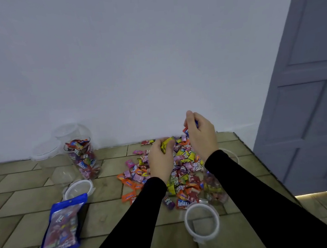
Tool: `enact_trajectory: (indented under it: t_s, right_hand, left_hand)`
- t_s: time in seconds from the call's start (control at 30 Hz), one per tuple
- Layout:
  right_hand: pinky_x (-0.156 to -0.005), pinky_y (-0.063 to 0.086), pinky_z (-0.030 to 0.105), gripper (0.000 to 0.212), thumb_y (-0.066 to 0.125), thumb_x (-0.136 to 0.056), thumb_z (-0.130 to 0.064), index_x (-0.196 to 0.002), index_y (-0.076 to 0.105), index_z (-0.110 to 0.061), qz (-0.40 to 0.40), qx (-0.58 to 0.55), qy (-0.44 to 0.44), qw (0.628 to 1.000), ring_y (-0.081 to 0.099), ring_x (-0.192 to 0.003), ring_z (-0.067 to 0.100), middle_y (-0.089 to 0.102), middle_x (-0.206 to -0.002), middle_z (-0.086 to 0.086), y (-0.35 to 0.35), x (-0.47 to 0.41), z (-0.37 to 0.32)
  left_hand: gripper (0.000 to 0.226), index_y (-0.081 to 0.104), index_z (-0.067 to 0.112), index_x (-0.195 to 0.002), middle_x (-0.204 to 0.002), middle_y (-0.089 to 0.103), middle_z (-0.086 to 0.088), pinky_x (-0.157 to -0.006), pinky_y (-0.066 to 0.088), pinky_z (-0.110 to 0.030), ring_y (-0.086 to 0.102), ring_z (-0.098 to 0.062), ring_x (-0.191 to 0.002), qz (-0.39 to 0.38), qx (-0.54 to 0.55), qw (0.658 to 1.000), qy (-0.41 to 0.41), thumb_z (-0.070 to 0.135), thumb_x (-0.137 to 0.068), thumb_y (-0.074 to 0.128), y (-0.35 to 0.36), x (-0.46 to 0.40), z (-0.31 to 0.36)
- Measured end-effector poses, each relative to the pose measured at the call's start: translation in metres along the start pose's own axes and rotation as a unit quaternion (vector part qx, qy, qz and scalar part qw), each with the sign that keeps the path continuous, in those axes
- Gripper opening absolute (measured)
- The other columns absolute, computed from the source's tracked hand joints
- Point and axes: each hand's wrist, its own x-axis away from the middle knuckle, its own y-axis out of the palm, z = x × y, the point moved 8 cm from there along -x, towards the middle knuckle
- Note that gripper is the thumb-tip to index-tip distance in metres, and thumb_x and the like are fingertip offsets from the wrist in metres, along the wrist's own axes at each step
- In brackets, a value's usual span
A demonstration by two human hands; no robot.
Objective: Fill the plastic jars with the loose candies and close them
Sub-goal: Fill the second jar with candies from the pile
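Nearest, open jar point(201, 222) waits, presumably for filling; left hand point(160, 157) pinches yellow candies point(166, 142), right hand point(200, 135) grips several, lifted from loose pile point(183, 174).

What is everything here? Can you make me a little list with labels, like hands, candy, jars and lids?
left hand: left hand holds a yellow candy over the pile
right hand: right hand pinches a red and blue candy, raised above the pile
candy pile: loose candies spread on the table
filled jar: open jar at left, nearly full
near jar: clear jar under the right forearm, some candies inside
lids: white-rimmed lid in front, another lid by the blue bag
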Motion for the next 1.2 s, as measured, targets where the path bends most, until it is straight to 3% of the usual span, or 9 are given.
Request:
enact_trajectory:
  t_s: [0.1, 0.2, 0.3, 0.37, 0.57, 0.63, 0.77, 1.0, 1.2]
  right_hand:
    - [-0.052, 0.033, 0.014, 0.045, 0.038, -0.102, -0.035, -0.070, 0.051, -0.006, 0.028, -0.012, 0.024, 0.999, 0.041, -0.053, 0.004, 0.051, -0.065, 0.005, -0.025, -0.005, 0.012]
    - [-0.052, 0.033, 0.013, 0.044, 0.037, -0.103, -0.034, -0.069, 0.049, -0.009, 0.048, -0.024, 0.033, 0.998, 0.040, -0.054, 0.003, 0.046, -0.062, -0.002, -0.046, -0.006, 0.019]
    - [-0.056, 0.033, 0.019, 0.044, 0.037, -0.103, -0.035, -0.067, 0.048, -0.011, 0.062, -0.047, 0.046, 0.996, 0.041, -0.057, 0.006, 0.046, -0.062, -0.005, -0.062, -0.007, 0.028]
    - [-0.059, 0.034, 0.027, 0.045, 0.036, -0.102, -0.037, -0.066, 0.048, -0.013, 0.061, -0.071, 0.065, 0.994, 0.042, -0.060, 0.015, 0.046, -0.063, -0.003, -0.067, -0.006, 0.038]
    - [-0.063, 0.034, 0.031, 0.045, 0.037, -0.102, -0.037, -0.064, 0.049, -0.016, 0.079, -0.123, 0.114, 0.983, 0.044, -0.063, 0.021, 0.047, -0.064, -0.005, -0.081, -0.003, 0.059]
    - [-0.065, 0.035, 0.033, 0.045, 0.037, -0.102, -0.038, -0.064, 0.049, -0.016, 0.087, -0.131, 0.131, 0.979, 0.045, -0.066, 0.023, 0.048, -0.066, -0.005, -0.085, -0.002, 0.066]
    - [-0.065, 0.035, 0.034, 0.045, 0.037, -0.102, -0.038, -0.065, 0.050, -0.016, 0.095, -0.142, 0.158, 0.973, 0.044, -0.063, 0.019, 0.048, -0.064, -0.003, -0.085, 0.003, 0.076]
    - [-0.065, 0.037, 0.037, 0.045, 0.037, -0.101, -0.039, -0.064, 0.051, -0.018, 0.106, -0.140, 0.149, 0.973, 0.046, -0.064, 0.022, 0.049, -0.063, -0.004, -0.084, 0.005, 0.081]
    - [-0.063, 0.035, 0.034, 0.045, 0.038, -0.101, -0.037, -0.063, 0.050, -0.016, 0.108, -0.137, 0.152, 0.973, 0.043, -0.057, 0.017, 0.047, -0.059, -0.005, -0.084, 0.006, 0.081]
  left_hand:
    - [0.018, 0.060, 0.020, -0.107, -0.094, 0.064, 0.007, -0.062, 0.042, -0.008, 0.059, -0.004, -0.082, 0.003, 0.028, 1.000, 0.003, 0.035, -0.097, 0.056, 0.014, 0.005, 0.013]
    - [0.022, 0.061, 0.020, -0.109, -0.098, 0.065, 0.006, -0.072, 0.045, -0.020, 0.060, -0.010, -0.090, -0.004, 0.063, 0.998, 0.003, 0.037, -0.097, 0.054, 0.030, 0.009, 0.022]
    - [0.020, 0.060, 0.022, -0.109, -0.101, 0.065, 0.005, -0.074, 0.045, -0.024, 0.057, -0.011, -0.085, 0.001, 0.100, 0.995, 0.005, 0.038, -0.097, 0.053, 0.042, 0.015, 0.033]
    - [0.018, 0.059, 0.024, -0.108, -0.100, 0.064, 0.008, -0.074, 0.044, -0.022, 0.057, -0.009, -0.085, 0.010, 0.116, 0.993, 0.008, 0.037, -0.098, 0.052, 0.046, 0.019, 0.041]
    - [0.018, 0.058, 0.025, -0.111, -0.084, 0.057, 0.008, -0.065, 0.043, -0.018, 0.051, -0.008, -0.071, -0.001, 0.155, 0.988, 0.018, 0.035, -0.099, 0.050, 0.066, 0.026, 0.060]
    - [0.019, 0.058, 0.023, -0.112, -0.080, 0.053, 0.008, -0.063, 0.041, -0.020, 0.048, -0.009, -0.067, 0.000, 0.159, 0.987, 0.024, 0.035, -0.099, 0.050, 0.071, 0.028, 0.063]
    - [0.018, 0.055, 0.023, -0.113, -0.086, 0.054, 0.010, -0.068, 0.042, -0.017, 0.051, -0.008, -0.077, 0.002, 0.139, 0.989, 0.041, 0.034, -0.100, 0.048, 0.080, 0.033, 0.067]
    - [0.015, 0.053, 0.020, -0.112, -0.085, 0.051, 0.011, -0.065, 0.041, -0.009, 0.048, 0.002, -0.071, -0.011, 0.127, 0.991, 0.048, 0.027, -0.101, 0.047, 0.088, 0.036, 0.070]
    - [0.010, 0.057, 0.023, -0.107, -0.075, 0.049, 0.011, -0.060, 0.040, -0.017, 0.046, -0.003, -0.063, -0.027, 0.126, 0.990, 0.051, 0.024, -0.099, 0.052, 0.089, 0.038, 0.068]
